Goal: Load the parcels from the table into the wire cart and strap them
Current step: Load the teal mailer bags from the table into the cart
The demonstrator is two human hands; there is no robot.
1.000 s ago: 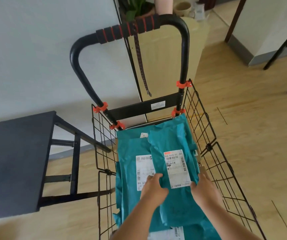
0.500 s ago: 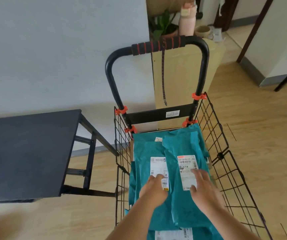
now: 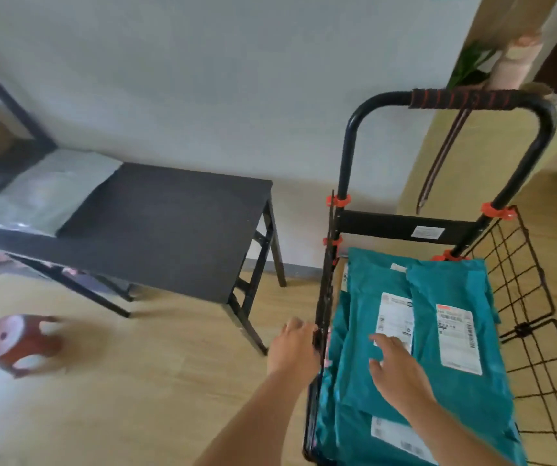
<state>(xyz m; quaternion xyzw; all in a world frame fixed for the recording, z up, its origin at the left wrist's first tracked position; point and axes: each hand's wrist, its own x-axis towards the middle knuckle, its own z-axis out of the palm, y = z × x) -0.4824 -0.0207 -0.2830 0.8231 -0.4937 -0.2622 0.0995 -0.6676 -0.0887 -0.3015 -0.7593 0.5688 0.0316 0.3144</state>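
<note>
Several teal parcels [image 3: 438, 371] with white labels lie stacked in the black wire cart [image 3: 522, 331] at the right. My right hand [image 3: 394, 364] hovers over or rests on the top parcels with its fingers spread. My left hand [image 3: 292, 344] has come out past the cart's left wall, fingers relaxed, holding nothing. A dark strap [image 3: 438, 163] hangs from the cart's padded handle [image 3: 465, 100]. The black table [image 3: 169, 227] stands to the left; a grey-green parcel [image 3: 45, 193] lies on its far left end, blurred.
A red stool [image 3: 18, 341] sits on the wooden floor at lower left. A dark frame [image 3: 4, 136] stands against the wall behind the table. A plant and a pink bottle [image 3: 512, 62] stand on a cabinet behind the cart.
My view has swung left toward the table. My left hand has left the parcels and moved out over the cart's left wall; my right hand stays over the stack.
</note>
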